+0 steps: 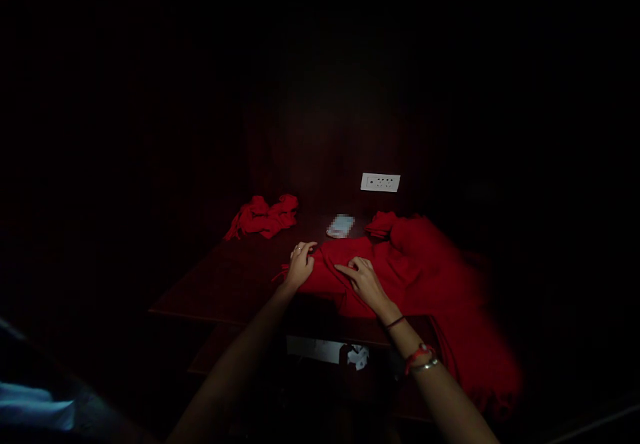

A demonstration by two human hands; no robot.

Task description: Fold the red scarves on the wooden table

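Note:
A red fringed cloth (420,271) lies in folds over the dark table and hangs down past its right front edge. At its left end, my left hand (301,267) has its fingers bent around the cloth's edge; a ring shows on one finger. My right hand (367,281) rests on the middle of the cloth beside a diagonal crease. Its thumb points left, apart from the bent fingers. Bracelets circle the right wrist and forearm.
A crumpled red cloth (265,217) lies at the table's back left. Behind my hands is a pale, blurred-out flat object (341,225). A white socket panel (381,182) is on the back wall. Under the tabletop (215,291) some white items (320,349) show. Surroundings are very dark.

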